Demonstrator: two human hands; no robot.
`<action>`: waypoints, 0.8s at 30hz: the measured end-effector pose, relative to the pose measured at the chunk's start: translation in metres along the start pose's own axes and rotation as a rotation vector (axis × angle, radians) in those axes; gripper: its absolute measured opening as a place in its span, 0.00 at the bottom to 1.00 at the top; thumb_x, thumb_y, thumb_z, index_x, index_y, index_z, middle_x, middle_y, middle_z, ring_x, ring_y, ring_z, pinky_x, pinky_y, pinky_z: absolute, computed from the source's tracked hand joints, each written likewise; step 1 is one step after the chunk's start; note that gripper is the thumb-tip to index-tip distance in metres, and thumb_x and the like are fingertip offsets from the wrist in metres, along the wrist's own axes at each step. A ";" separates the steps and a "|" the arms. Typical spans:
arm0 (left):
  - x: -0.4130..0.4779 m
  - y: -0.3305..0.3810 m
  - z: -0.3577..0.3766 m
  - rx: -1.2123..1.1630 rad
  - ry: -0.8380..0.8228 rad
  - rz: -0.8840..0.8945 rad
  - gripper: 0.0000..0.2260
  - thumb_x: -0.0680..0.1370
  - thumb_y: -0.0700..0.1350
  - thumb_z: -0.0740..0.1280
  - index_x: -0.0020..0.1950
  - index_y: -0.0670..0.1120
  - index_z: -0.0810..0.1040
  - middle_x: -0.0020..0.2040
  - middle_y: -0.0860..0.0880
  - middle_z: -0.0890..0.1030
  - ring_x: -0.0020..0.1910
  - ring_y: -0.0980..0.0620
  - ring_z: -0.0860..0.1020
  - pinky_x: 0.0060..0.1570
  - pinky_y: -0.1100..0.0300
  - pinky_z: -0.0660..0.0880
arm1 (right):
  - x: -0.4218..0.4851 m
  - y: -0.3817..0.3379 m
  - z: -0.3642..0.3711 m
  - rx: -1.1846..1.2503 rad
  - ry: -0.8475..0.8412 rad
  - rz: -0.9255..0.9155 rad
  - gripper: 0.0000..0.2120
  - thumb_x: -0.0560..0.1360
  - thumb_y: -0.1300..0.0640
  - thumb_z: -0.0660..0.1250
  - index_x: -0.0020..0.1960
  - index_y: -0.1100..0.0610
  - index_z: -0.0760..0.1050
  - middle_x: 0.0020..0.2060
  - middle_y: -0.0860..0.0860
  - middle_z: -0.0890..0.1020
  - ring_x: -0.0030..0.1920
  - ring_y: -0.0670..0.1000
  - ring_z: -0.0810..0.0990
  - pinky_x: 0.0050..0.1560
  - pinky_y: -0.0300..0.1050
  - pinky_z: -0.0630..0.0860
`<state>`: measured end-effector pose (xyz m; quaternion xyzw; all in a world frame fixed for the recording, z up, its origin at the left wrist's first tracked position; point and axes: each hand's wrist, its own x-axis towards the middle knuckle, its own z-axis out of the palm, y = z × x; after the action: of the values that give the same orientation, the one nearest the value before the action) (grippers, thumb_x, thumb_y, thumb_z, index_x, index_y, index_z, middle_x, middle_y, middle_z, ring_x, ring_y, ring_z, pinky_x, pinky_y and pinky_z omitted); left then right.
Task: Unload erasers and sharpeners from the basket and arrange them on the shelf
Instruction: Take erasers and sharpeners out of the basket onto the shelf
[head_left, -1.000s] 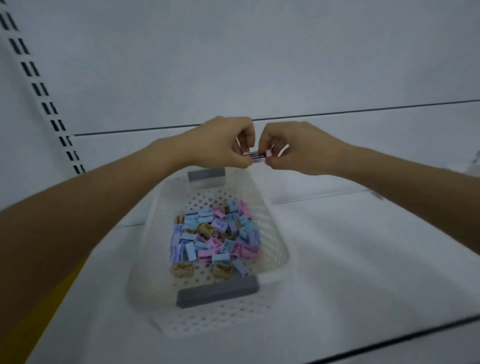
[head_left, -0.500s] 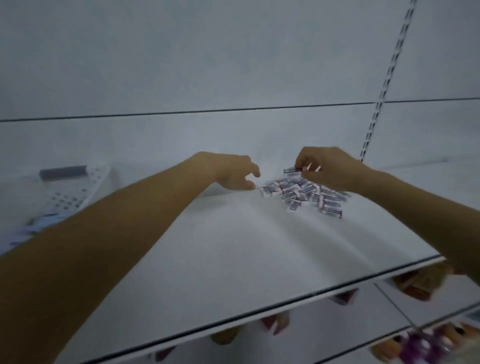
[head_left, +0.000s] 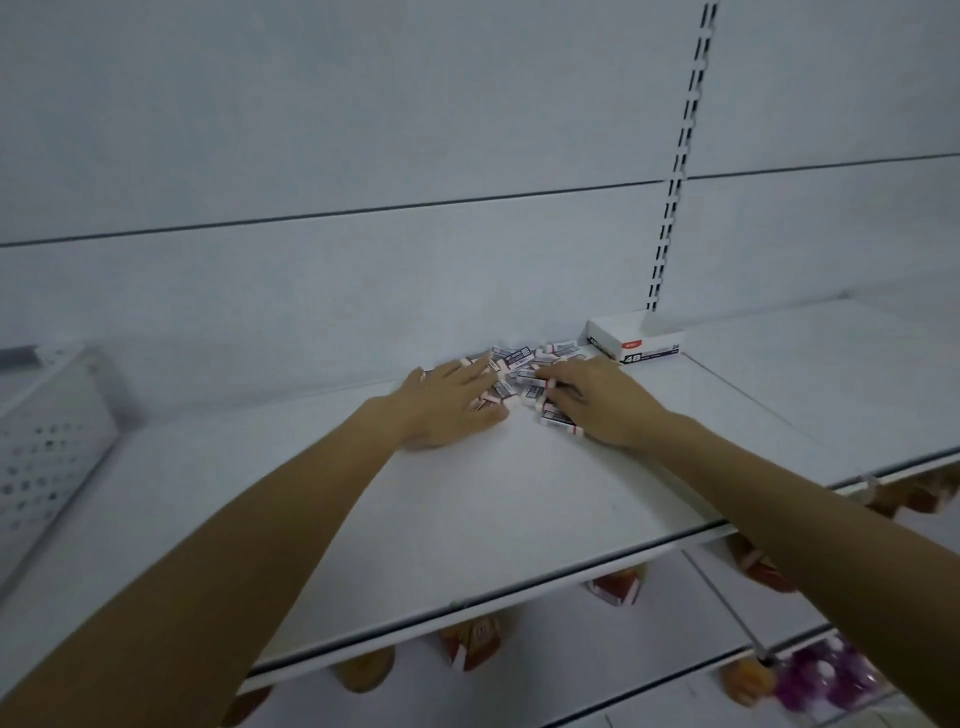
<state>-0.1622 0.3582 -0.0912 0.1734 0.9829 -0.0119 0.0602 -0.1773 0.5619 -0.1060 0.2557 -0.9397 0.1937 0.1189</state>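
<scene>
White retail shelving, upper tier: pale shelf (head_left: 467, 499), plain back panel (head_left: 363, 130), slotted upright (head_left: 675, 182) at the right.

Item 1, erasers (head_left: 519, 364). Loose heap at the rear of the shelf, close to the back panel and just left of a white box marked 4B (head_left: 634, 338). Small white blocks in printed paper sleeves, dark and reddish lettering. They lie at all angles, several overlapping. Count not legible.

Item 2, basket (head_left: 47, 415). White, perforated wall, grey handle strip. Far left of the shelf, well apart from the heap. Contents hidden from this angle; no sharpeners in view.

Item 3, hands. Left hand (head_left: 452, 400): palm down, fingers straight, touching the left flank of the heap. Right hand (head_left: 597, 405): palm down, fingers spread and lightly bent, resting on the near right side. Neither appears to grip a piece.

Step in hand, as judged: gathering the scattered erasers into order. Much of the task looks outstanding.

Handling note: draw both palms inward together, low and slow, so that light pieces slide and do not flip or ride over one another. Turn sleeves one way, then set rows against the back panel, using the box as a right-hand stop. Watch strays at the near edge of the heap.

Lower tiers: orange and purple packaged goods (head_left: 467, 639), blurred.
</scene>
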 end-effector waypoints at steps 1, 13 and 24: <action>-0.002 -0.004 0.000 0.025 -0.014 -0.002 0.27 0.79 0.62 0.47 0.76 0.55 0.47 0.77 0.57 0.44 0.76 0.53 0.45 0.72 0.46 0.47 | 0.001 0.000 0.000 -0.018 -0.005 -0.003 0.15 0.77 0.57 0.59 0.62 0.55 0.74 0.52 0.57 0.81 0.54 0.59 0.76 0.51 0.52 0.73; -0.100 -0.084 -0.089 0.030 0.151 -0.114 0.26 0.79 0.59 0.50 0.75 0.53 0.53 0.76 0.54 0.55 0.74 0.51 0.55 0.73 0.53 0.53 | 0.048 -0.118 -0.024 -0.017 -0.080 -0.310 0.17 0.79 0.54 0.56 0.67 0.48 0.67 0.64 0.47 0.73 0.65 0.50 0.67 0.63 0.44 0.63; -0.261 -0.230 -0.108 0.041 0.146 -0.400 0.17 0.81 0.51 0.54 0.66 0.48 0.70 0.64 0.48 0.75 0.57 0.50 0.74 0.55 0.59 0.68 | 0.092 -0.331 0.013 0.144 -0.169 -0.638 0.15 0.78 0.51 0.59 0.64 0.49 0.71 0.60 0.47 0.77 0.54 0.47 0.76 0.52 0.40 0.71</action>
<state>-0.0101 0.0582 0.0486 -0.0233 0.9991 -0.0312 -0.0184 -0.0822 0.2538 0.0120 0.5599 -0.8026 0.1908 0.0770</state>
